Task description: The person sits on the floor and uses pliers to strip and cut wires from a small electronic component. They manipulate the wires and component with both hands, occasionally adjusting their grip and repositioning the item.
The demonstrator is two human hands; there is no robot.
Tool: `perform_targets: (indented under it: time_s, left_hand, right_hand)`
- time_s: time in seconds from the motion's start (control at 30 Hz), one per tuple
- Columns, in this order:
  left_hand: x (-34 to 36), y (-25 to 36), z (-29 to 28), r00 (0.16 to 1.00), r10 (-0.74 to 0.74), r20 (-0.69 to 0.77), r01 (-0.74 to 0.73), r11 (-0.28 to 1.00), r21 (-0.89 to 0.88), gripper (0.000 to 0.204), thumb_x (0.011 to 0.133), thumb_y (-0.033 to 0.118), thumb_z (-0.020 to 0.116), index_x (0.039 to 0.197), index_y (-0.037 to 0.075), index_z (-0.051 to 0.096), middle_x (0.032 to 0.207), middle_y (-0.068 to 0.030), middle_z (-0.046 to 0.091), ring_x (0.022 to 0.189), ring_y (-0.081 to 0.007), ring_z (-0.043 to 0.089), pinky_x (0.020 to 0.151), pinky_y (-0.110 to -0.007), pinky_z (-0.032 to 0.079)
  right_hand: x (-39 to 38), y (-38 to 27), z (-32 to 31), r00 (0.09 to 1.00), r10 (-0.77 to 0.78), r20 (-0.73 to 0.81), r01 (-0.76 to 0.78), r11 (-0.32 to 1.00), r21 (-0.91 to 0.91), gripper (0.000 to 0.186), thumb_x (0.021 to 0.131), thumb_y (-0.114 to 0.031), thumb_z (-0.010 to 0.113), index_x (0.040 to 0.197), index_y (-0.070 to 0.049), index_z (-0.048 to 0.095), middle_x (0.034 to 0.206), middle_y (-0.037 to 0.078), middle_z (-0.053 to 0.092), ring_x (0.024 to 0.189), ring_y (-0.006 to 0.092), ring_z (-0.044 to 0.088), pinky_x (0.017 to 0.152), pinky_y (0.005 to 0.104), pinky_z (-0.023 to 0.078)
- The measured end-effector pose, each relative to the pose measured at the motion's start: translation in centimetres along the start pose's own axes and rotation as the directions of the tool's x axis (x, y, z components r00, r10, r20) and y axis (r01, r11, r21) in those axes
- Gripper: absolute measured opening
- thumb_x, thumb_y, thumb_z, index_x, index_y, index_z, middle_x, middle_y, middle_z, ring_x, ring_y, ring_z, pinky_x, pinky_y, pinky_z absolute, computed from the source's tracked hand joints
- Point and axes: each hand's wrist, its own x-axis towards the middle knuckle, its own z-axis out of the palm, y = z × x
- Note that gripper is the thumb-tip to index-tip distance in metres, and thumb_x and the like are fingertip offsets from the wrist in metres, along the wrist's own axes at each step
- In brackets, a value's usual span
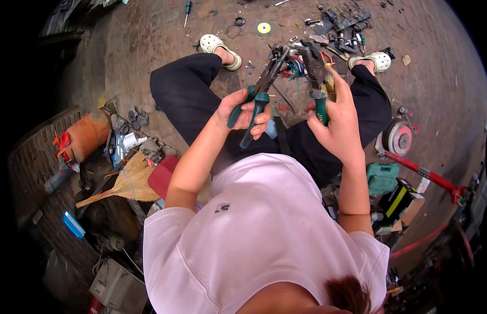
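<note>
My left hand [242, 112] is closed round the dark green handles of a pair of pliers [265, 81], whose jaws point away from me and reach a small dark metal part. My right hand [335, 112] grips a second hand tool [311, 63] with a broad dark head and a green and yellow grip; its exact kind is hard to make out. The two tool heads nearly meet. Between and below them shows a bundle of thin coloured wires [293, 68], blue, red and green. Whether either tool touches the wires cannot be made out.
A screwdriver [187, 10], a yellow disc [264, 28] and dark metal parts [348, 23] lie on the floor ahead. At left are an orange gas cylinder [89, 133] and a straw broom [131, 180]. At right stand a wheel [398, 137], a red bar [421, 170] and a green case [382, 178].
</note>
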Motion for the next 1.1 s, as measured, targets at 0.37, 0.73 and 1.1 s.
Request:
perform_targets:
  time_s: [0.37,0.73,1.1]
  left_hand:
    - [1.1,1.2,2.5,0.912,0.246,-0.329,-0.033,0.843,0.537,0.039,0.095,0.044,0.05,0.075,0.01,0.046,0.098,-0.0149,0.055,0.082,-0.0295,0.061,0.078,-0.041,0.052]
    - [2.8,-0.2,3.5,0.689,0.522,-0.503,0.417,0.283,0.864,0.029,0.094,0.029,0.058,0.09,0.0,0.061,0.077,-0.0023,0.063,0.073,-0.0095,0.058,0.067,-0.027,0.047]
    - [3.6,-0.9,4.4,0.663,0.669,-0.336,0.493,-0.053,0.868,0.032,0.089,0.028,0.063,0.076,0.0,0.053,0.063,-0.0063,0.052,0.058,-0.015,0.048,0.056,-0.032,0.04]
  right_hand:
    - [-3.1,2.3,1.0,0.936,0.214,0.28,-0.316,0.859,0.402,0.02,0.07,-0.008,0.058,0.082,-0.001,0.071,0.131,0.021,0.049,0.114,0.0322,0.05,0.098,0.0379,0.039]
    - [-2.9,2.4,1.2,0.908,0.175,0.382,-0.36,0.791,0.494,0.017,0.071,-0.008,0.056,0.077,0.0,0.07,0.125,0.016,0.054,0.119,0.0278,0.05,0.1,0.036,0.038]
    - [-2.9,2.1,1.7,0.884,0.275,0.379,-0.448,0.732,0.513,0.014,0.075,-0.008,0.058,0.071,0.001,0.066,0.11,0.014,0.055,0.105,0.0236,0.053,0.092,0.0336,0.041]
